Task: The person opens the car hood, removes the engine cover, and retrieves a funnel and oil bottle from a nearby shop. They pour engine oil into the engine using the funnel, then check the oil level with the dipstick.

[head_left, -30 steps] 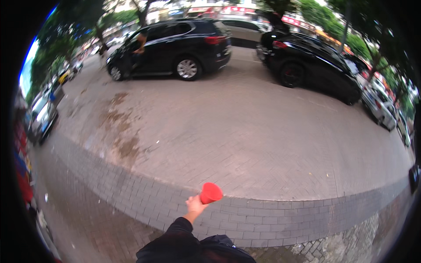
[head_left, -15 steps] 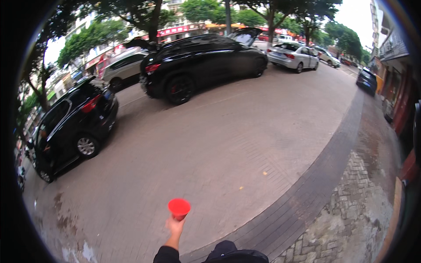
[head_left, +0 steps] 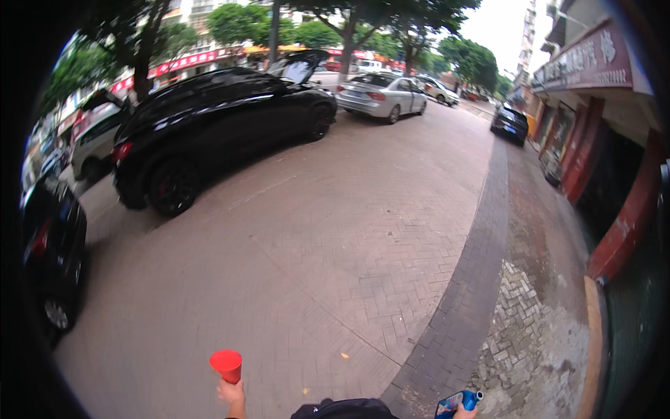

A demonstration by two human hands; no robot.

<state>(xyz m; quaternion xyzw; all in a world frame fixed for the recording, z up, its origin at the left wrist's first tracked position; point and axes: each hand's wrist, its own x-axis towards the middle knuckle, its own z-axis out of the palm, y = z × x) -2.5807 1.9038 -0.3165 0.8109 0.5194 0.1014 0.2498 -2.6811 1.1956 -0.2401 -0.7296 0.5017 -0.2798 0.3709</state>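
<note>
On a paved street (head_left: pixel 314 230), a person grips a red funnel (head_left: pixel 226 363) and a blue bottle (head_left: pixel 449 404).
At 7 o'clock, the left hand (head_left: pixel 230 393) is wrapped around the funnel's narrow lower part, its wide mouth facing upward; at 5 o'clock, the right hand (head_left: pixel 466 413), partly cut off by the lower edge, grasps the bottle, its neck toward 2 o'clock. A black car (head_left: pixel 230 122) with raised hood stands at 10 o'clock, a silver car (head_left: pixel 373 99) at 1 o'clock.
</note>
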